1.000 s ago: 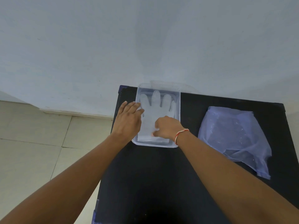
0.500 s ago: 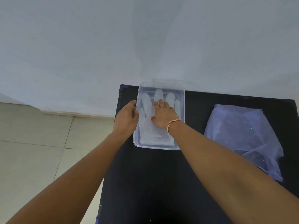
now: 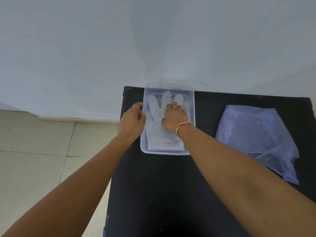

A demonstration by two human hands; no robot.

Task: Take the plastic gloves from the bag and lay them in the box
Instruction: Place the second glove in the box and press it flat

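Note:
A clear plastic box (image 3: pixel 192 106) stands at the far left of the black table (image 3: pixel 162 194). Translucent plastic gloves (image 3: pixel 154 120) lie flat inside it, fingers pointing toward the wall. My right hand (image 3: pixel 174 118) rests palm down on the gloves inside the box, fingers spread. My left hand (image 3: pixel 132 119) is curled against the box's left wall, thumb over the rim. The bluish plastic bag (image 3: pixel 256 137) lies flat on the table's right side, away from both hands.
The table's back edge meets a pale wall (image 3: pixel 153 40). A clear lid or second box (image 3: pixel 176 82) leans behind the box. Tiled floor (image 3: pixel 34 151) lies left of the table.
My right hand moved from the gloves' cuff end up to their palm and opened flat. My left hand shifted from over the box's corner to its left wall.

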